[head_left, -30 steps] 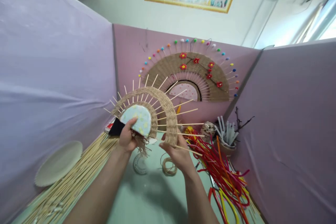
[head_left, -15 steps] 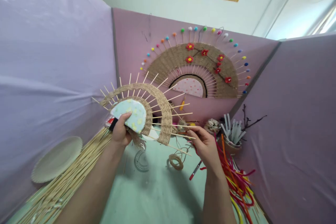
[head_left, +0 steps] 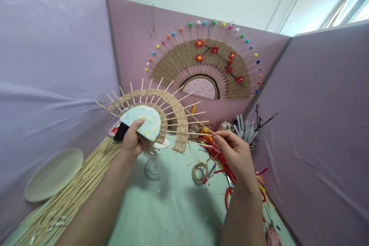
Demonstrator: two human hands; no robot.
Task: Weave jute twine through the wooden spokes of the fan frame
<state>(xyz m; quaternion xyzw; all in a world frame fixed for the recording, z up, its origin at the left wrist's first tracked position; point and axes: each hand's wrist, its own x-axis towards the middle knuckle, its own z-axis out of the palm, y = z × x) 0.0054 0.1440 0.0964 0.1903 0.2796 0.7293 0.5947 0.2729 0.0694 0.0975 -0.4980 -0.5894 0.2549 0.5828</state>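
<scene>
My left hand (head_left: 131, 140) is closed on the pale patterned half-disc at the centre of a half-woven fan (head_left: 161, 113), holding it upright above the table. Bare wooden sticks radiate from its woven twine bands. My right hand (head_left: 233, 153) is to the right of the fan, fingers pinched near the tips of the lower sticks; a thin strand of twine seems to run from it toward the weave. A small coil of twine (head_left: 200, 172) lies on the green table below.
A finished fan with red flowers and coloured beads (head_left: 204, 65) hangs on the pink back partition. Long reeds (head_left: 66, 203) and a white paper plate (head_left: 53, 175) lie at left. Red and yellow pipe cleaners (head_left: 227, 161), a cup of sticks (head_left: 245, 130) and a protractor (head_left: 151, 169) lie nearby.
My right hand has left the fan's lower woven edge and moved right and up, out past the stick tips. The fan has shifted slightly left in the view.
</scene>
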